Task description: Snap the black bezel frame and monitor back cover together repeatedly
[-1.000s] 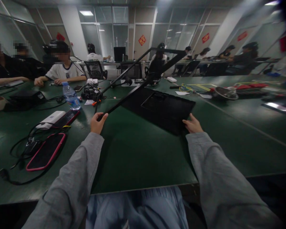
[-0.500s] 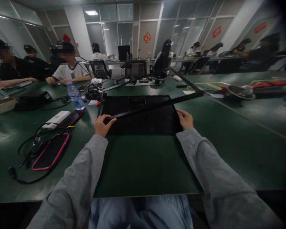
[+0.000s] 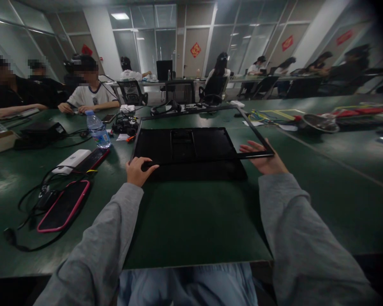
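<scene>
A thin black rectangular frame [image 3: 207, 111] hovers nearly level over a black flat panel [image 3: 191, 146] that lies on the green table [image 3: 191, 221]. My left hand [image 3: 138, 170] grips the frame's near left corner, fingers curled over its edge. My right hand [image 3: 264, 159] is under the frame's near right corner, palm up with fingers spread, and holds it up. Both arms wear grey sleeves.
On the left lie a pink-edged phone [image 3: 64, 206], black cables [image 3: 28, 199], a white power bank [image 3: 70, 160] and a water bottle [image 3: 97, 131]. Small gear [image 3: 125, 124] sits beyond the panel. Other people sit at the far left. Wires and a round object [image 3: 317, 123] lie at right.
The frame has dropped from a steep tilt to nearly flat over the panel. My right hand left the panel's edge and now supports the frame's right corner. The panel was turned square to me.
</scene>
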`<control>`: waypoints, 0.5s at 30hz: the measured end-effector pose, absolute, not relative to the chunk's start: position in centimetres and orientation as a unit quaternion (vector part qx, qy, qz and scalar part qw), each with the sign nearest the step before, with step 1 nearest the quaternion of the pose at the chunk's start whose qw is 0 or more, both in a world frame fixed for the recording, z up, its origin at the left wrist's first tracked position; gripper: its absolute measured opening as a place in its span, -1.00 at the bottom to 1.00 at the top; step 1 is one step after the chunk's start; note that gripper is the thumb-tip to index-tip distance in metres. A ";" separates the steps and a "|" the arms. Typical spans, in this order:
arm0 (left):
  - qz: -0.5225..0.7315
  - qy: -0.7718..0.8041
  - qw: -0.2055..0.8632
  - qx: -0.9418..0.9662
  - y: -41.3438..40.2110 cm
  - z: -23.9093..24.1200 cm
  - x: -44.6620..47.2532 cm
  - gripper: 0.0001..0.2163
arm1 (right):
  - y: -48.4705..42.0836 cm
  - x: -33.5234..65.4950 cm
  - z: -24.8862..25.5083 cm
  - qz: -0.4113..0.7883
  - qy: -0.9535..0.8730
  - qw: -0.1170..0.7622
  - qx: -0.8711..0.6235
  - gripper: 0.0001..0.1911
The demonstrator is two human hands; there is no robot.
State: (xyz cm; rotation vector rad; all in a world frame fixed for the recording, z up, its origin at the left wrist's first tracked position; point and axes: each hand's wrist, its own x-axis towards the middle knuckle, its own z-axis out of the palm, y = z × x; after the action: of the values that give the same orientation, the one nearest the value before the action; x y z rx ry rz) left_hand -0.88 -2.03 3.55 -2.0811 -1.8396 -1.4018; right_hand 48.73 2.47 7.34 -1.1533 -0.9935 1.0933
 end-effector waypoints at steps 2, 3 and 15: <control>-0.450 -0.595 0.022 -0.665 -2.1 3.4 -1.1 -0.70 | 2.1 48.7 7.7 0.466 -0.428 0.602 -0.487 -0.46; -0.448 -0.595 0.026 -0.667 -2.1 3.4 -1.2 -0.70 | 2.0 48.8 7.7 0.459 -0.433 0.602 -0.490 -0.50; -0.379 -0.601 -0.027 -0.703 -2.7 2.2 -2.1 -0.67 | 5.3 49.2 2.4 0.226 -0.578 0.554 -0.555 -0.43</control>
State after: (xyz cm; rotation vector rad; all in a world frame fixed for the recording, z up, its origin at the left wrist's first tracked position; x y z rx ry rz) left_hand -2.13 -2.74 2.17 -2.2462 -1.9220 -1.2125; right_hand 49.25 5.28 2.41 -1.3109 -1.3672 0.5350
